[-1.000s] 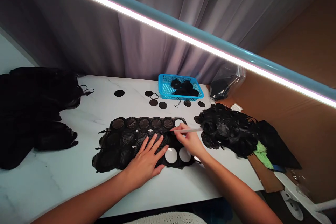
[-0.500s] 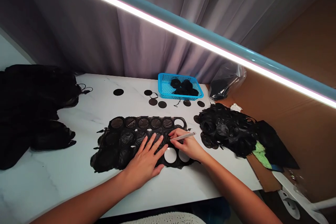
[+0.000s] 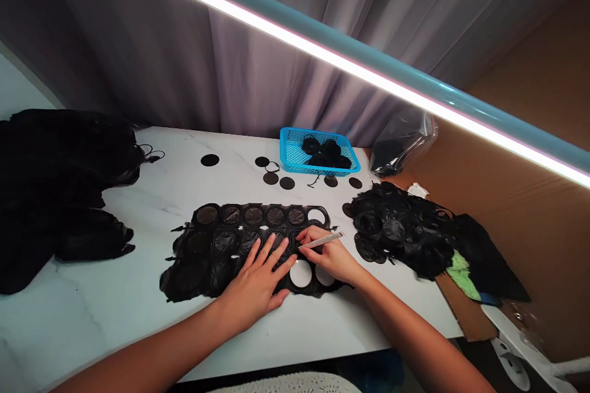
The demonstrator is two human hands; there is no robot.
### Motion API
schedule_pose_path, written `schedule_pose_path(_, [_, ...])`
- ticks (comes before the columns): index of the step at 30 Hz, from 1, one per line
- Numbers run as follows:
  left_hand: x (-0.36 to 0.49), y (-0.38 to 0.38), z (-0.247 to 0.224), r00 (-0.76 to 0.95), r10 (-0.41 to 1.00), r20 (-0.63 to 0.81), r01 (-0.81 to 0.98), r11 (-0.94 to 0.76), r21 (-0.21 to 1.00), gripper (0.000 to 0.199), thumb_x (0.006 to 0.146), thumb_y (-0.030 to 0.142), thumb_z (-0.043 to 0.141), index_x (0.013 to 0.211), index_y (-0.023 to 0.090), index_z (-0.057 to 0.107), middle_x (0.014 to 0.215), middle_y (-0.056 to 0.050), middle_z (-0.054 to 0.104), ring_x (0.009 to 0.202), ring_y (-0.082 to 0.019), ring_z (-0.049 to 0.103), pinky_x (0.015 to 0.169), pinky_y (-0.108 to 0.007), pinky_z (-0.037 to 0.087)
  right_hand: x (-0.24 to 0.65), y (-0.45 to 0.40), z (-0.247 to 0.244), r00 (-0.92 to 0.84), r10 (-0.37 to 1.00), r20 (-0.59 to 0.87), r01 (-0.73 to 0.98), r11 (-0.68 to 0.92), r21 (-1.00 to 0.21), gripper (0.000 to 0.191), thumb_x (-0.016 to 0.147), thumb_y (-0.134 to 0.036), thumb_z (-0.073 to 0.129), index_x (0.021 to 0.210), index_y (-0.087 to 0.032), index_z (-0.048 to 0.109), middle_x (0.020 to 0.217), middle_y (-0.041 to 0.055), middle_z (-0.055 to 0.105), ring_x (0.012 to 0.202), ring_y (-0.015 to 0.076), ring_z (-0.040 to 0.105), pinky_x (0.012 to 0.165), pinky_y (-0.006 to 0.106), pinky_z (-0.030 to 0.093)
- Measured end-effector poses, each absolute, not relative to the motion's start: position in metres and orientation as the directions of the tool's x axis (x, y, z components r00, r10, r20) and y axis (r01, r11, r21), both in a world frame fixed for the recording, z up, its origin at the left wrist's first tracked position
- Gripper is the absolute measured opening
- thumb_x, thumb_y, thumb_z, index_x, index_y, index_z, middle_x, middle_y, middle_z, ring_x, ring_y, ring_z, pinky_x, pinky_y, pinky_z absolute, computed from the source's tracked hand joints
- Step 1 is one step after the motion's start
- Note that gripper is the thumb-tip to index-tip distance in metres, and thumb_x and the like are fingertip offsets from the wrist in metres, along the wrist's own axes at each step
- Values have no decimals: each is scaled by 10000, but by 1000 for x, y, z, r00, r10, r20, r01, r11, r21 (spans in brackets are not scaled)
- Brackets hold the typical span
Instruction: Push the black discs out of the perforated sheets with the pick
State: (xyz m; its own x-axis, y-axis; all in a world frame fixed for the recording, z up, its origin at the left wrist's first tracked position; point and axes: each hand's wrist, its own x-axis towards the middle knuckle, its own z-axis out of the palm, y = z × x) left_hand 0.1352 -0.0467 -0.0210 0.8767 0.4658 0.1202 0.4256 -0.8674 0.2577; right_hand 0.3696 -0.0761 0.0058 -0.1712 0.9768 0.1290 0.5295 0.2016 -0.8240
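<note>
A black sheet (image 3: 253, 216) with rows of round rings lies flat on the white table; thin dark film fills most rings, while a few at its right side show white through them. My left hand (image 3: 253, 285) rests on the sheet with fingers spread and holds nothing. Just right of it, my right hand (image 3: 329, 255) pinches a slim silver tool that looks like tweezers (image 3: 329, 237). The fingertips press at a ring in the middle row, and the tool's tip is hidden there.
Several loose black discs (image 3: 210, 160) lie behind the sheet. A blue basket (image 3: 288, 166) holds black pieces. Black scraps (image 3: 401, 227) and a green cloth (image 3: 462, 274) are piled at right, near a clear bag (image 3: 405, 141). A black heap (image 3: 69, 178) covers the left. A tube lamp (image 3: 322, 43) hangs overhead.
The view has shifted very slightly. My right hand's tool has tilted a little; both hands stay in the same places on the sheet.
</note>
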Motion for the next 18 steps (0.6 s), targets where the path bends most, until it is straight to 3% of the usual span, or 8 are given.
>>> schedule_pose_path(4, [136,-47,-19,881,464,89,430,-866,255,626,907,380,575,1480,322,332,1597,-57,227,1464,-352,151,1134,-580,209,361,-80,4,-211,962,173,602,267,-752,169,909,-159,544,750,-205,510,977,52,629,891,174,586,762,303,468])
schedule_pose_path(8, [137,-46,-16,882,468,58,439,-859,263,636,903,370,581,1484,307,329,1594,-69,233,1460,-356,165,1136,-579,208,354,-86,-1,-335,914,229,783,405,-471,93,926,-151,490,874,-199,549,992,101,649,925,230,562,805,370,439])
schedule_pose_path(11, [136,-47,-14,883,466,46,439,-858,266,598,906,384,580,1461,303,371,1591,-67,244,1460,-362,158,1136,-582,205,375,-75,1,-206,933,296,898,301,-321,130,921,-158,462,843,-199,558,842,98,633,834,243,552,781,376,408])
schedule_pose_path(14, [133,-47,-13,885,463,51,434,-860,269,590,914,400,573,1460,306,371,1586,-70,256,1457,-364,169,1131,-582,219,410,-53,11,120,904,411,942,28,-336,173,917,-173,423,802,-205,549,762,89,609,748,234,541,726,351,396])
schedule_pose_path(16, [133,-45,-11,886,458,67,427,-865,264,583,916,443,567,1452,314,381,1579,-69,275,1455,-370,175,1124,-597,219,423,-40,17,196,894,403,901,-2,-433,152,916,-208,431,822,-207,550,816,92,640,767,230,564,724,338,411])
schedule_pose_path(18, [137,-39,-9,894,441,80,411,-877,248,595,901,502,577,1435,301,410,1565,-78,309,1450,-375,191,1125,-603,207,420,-32,20,144,941,305,812,64,-580,141,912,-233,447,817,-212,549,864,76,671,781,212,592,719,318,435])
